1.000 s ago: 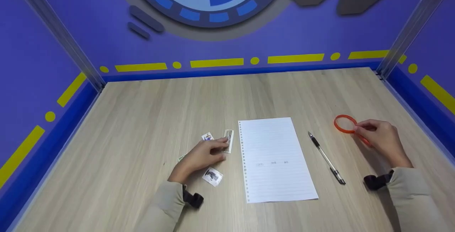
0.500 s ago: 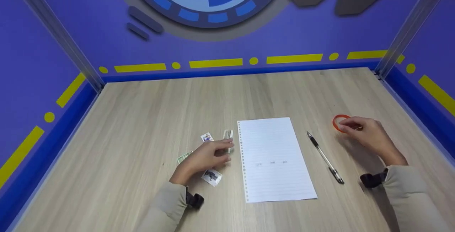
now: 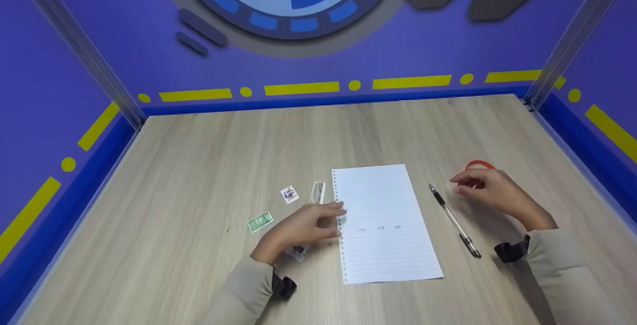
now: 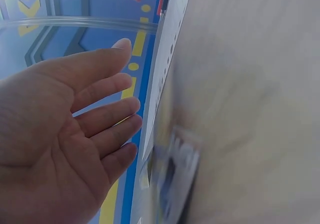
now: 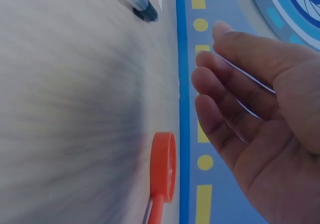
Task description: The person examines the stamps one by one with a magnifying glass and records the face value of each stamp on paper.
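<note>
My left hand hovers at the left edge of a lined sheet of paper, fingers loosely extended and holding nothing. Beneath and around it lie several stamps: a green stamp, a small colourful stamp, a tall grey stamp and a dark-printed stamp, partly covered by the hand. My right hand is in the air between a pen and an orange magnifying glass. Its fingers are relaxed and bare. In the head view that hand hides most of the magnifying glass.
A wood-grain table bears everything. Blue walls with yellow marks enclose it at the back and both sides. Small handwriting crosses the sheet in a row.
My right hand has let go of the magnifying glass and moved left towards the pen. My left hand has left the tall grey stamp and shifted right to the paper's edge.
</note>
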Motion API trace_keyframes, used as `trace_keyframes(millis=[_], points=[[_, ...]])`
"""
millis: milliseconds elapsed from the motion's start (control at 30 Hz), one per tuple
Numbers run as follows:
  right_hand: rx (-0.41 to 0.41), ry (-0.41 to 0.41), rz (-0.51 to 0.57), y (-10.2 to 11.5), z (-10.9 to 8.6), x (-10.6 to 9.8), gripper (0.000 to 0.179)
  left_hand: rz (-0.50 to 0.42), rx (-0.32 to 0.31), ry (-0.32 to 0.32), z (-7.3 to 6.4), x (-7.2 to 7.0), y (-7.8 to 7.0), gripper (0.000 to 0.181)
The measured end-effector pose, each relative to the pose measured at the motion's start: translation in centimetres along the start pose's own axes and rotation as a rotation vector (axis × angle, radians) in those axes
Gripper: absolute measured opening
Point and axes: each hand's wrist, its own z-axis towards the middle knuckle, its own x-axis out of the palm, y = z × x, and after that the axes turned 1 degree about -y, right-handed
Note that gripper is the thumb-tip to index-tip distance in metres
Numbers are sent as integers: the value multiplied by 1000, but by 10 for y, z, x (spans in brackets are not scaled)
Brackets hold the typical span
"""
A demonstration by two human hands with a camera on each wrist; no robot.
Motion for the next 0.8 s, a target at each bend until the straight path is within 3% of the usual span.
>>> trace_keyframes(millis=[167,567,800], points=[[-32,74,27,0,3,5,21,21,-1,13,3,5,-3,48],[72,209,-19,6,7,13,32,10,-29,26,8,17,-5,48],[106,219,3,9,10,19,38,23,-9,20,8,18,-2,48]])
